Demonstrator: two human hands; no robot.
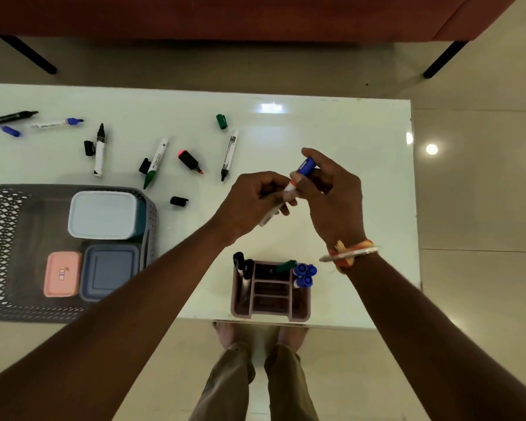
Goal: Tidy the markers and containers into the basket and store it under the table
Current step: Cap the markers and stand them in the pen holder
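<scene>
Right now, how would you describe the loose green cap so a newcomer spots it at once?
On the glossy white table, look toward the far edge, left of the bright light reflection. The small green plastic cap lies there alone, just beyond the far end of a white-barrelled marker with a black tip. Every other loose cap on the table is black or blue.

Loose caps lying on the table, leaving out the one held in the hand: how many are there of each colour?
black caps: 3
blue cap: 1
green cap: 1
Total: 5
</scene>
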